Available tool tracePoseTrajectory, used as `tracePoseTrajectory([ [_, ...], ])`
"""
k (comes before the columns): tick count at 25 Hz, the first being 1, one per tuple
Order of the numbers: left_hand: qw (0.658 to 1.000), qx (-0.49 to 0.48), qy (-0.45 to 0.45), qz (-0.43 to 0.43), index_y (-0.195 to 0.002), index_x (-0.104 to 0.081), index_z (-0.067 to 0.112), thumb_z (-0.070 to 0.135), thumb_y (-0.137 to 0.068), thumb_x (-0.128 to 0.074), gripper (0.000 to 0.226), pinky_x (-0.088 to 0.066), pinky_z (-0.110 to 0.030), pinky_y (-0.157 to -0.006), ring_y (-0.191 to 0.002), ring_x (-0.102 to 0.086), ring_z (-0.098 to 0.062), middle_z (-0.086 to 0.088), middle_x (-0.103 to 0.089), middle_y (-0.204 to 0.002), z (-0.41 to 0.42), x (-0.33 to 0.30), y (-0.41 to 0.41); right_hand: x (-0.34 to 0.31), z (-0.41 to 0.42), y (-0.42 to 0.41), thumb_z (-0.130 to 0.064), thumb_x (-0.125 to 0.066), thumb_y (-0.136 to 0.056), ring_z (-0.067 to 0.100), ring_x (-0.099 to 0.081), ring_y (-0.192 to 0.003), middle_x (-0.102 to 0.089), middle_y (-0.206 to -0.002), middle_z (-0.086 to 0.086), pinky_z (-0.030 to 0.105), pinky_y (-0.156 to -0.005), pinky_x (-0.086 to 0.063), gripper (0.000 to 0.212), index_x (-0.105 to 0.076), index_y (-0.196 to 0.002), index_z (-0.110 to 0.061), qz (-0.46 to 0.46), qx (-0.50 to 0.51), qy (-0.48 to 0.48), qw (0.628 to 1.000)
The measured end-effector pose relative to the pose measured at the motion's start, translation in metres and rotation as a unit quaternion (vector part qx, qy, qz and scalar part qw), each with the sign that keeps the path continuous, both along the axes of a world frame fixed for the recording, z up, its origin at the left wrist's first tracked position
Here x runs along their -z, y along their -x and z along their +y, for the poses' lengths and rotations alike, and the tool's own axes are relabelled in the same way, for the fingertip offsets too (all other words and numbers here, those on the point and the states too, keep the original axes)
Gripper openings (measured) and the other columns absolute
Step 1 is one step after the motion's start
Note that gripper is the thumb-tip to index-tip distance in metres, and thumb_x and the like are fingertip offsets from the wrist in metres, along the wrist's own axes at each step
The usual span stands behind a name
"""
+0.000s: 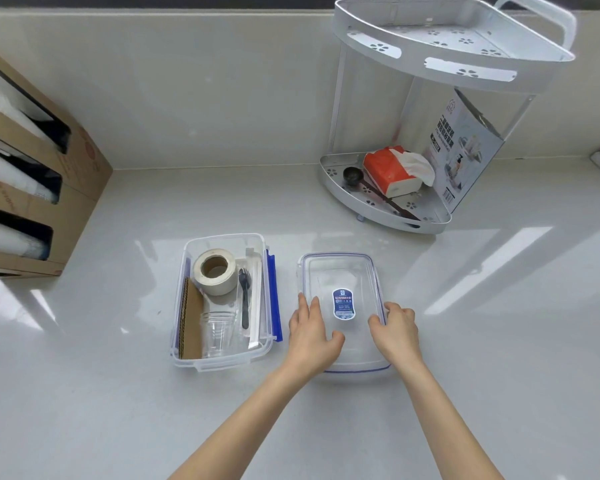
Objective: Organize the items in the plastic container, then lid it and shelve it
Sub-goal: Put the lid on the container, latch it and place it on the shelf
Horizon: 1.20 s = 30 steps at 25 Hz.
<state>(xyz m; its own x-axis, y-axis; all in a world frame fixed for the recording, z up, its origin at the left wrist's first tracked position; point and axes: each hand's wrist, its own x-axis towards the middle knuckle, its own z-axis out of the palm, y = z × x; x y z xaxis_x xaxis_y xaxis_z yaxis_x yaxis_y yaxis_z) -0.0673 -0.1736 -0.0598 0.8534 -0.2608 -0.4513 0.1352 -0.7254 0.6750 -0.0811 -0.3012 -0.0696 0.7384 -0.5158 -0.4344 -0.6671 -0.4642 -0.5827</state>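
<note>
Both hands are down on the clear lid [342, 278], which lies flat on the white table [465, 358] with its blue seal showing round the edge. The left hand [310, 336] rests over the lid's left rim, fingers spread and thumb reaching inward across the plastic; the right hand [395, 332] curls over the right rim, fingertips hooked at the edge. Neither looks closed tight, so it is more a light hold on both sides than a firm clamp. A small blue label [344, 304] sits between the two hands.

Just to the left, apart from the lid, stands the open plastic container [267, 344] with blue latches hanging on its long sides. Inside it are a roll of tape [215, 271] at the far end, a black fork [245, 299] lying lengthwise beside it, stacked clear cups [218, 332] on their side nearer, and a piece of corrugated cardboard [190, 323] against the left wall.

Farther back on the right is a white two-tier corner shelf [447, 39]; its lower tier holds an orange tissue pack [388, 169], a dark spoon [353, 176] and a printed box [465, 157]. Cardboard cartons [80, 161] holding stacks of white cups line the far left.
</note>
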Motion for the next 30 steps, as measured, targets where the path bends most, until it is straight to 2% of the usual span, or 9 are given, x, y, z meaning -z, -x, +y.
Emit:
tracePoseTrajectory([
  [6,0.989,-0.027,0.064,-0.134,-0.141,-0.015,0.010,0.016,-0.088,-0.042,0.060,-0.008,-0.030,-0.113,-0.142,-0.003,-0.024,-0.007,-0.002,-0.156,0.010,-0.020,-0.008,-0.022,0.002,-0.005,-0.011,-0.044,-0.089,0.039,-0.044,-0.119,-0.039,-0.133,0.020,0.039,-0.103,-0.035,0.042,-0.043,-0.130,-0.002,-0.096,0.032,-0.010,0.995],
  [12,0.964,-0.101,0.075,-0.236,-0.138,-0.027,0.009,0.007,-0.088,-0.040,0.052,-0.009,-0.025,-0.111,-0.140,-0.014,-0.022,-0.008,-0.019,-0.153,0.053,-0.029,-0.020,-0.045,0.038,-0.019,-0.007,-0.045,-0.089,0.032,-0.049,-0.117,-0.041,-0.131,0.019,0.036,-0.104,-0.035,0.041,-0.045,-0.129,-0.002,-0.159,-0.012,-0.025,0.987],
  [19,0.949,-0.193,0.064,-0.241,-0.135,-0.032,0.010,0.001,-0.086,-0.038,0.050,-0.015,-0.025,-0.108,-0.138,-0.020,-0.023,-0.006,-0.025,-0.151,0.119,-0.026,-0.017,-0.043,0.103,-0.026,-0.006,-0.046,-0.088,0.028,-0.050,-0.115,-0.042,-0.128,0.016,0.029,-0.101,-0.035,0.042,-0.044,-0.130,-0.004,-0.147,-0.113,-0.060,0.981],
  [22,0.950,-0.203,0.057,-0.232,-0.136,-0.029,0.007,-0.001,-0.087,-0.037,0.051,-0.012,-0.022,-0.109,-0.140,-0.018,-0.022,-0.008,-0.025,-0.151,0.141,-0.024,-0.015,-0.041,0.121,-0.026,-0.006,-0.047,-0.088,0.027,-0.052,-0.113,-0.042,-0.127,0.016,0.026,-0.097,-0.036,0.041,-0.045,-0.129,-0.005,-0.138,-0.142,-0.071,0.978],
  [30,0.955,-0.207,0.066,-0.202,-0.137,-0.029,0.007,0.000,-0.086,-0.040,0.052,-0.016,-0.030,-0.113,-0.140,-0.021,-0.023,-0.009,-0.027,-0.150,0.161,-0.012,-0.015,-0.038,0.136,-0.027,-0.008,-0.050,-0.087,0.024,-0.052,-0.113,-0.042,-0.129,0.014,0.022,-0.093,-0.036,0.045,-0.043,-0.131,-0.006,-0.118,-0.158,-0.071,0.978],
])
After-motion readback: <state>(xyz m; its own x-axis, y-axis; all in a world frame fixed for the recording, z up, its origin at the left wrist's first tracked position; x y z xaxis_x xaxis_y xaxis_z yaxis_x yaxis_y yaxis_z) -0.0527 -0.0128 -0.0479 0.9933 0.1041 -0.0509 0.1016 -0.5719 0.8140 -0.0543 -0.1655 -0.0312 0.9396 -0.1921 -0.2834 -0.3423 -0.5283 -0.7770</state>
